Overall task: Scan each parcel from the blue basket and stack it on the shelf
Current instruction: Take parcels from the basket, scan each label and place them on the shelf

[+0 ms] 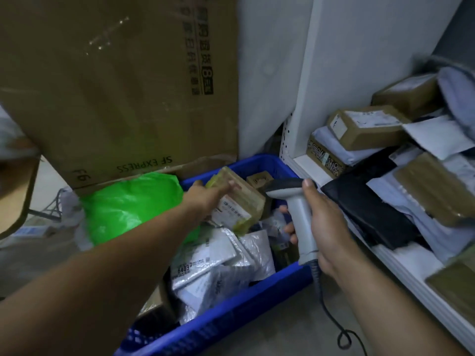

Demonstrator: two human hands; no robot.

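Parcel, one, gripped by left hand; scanner, one, by right hand

Blue basket: plastic, beside white shelf, filled with grey-white mailers.
Brown taped box: white label up, tilted, above basket contents, gripped by left hand.
Scanner: grey, head toward box, held in right hand.
Shelf parcels: boxes, mailers, piled loosely.
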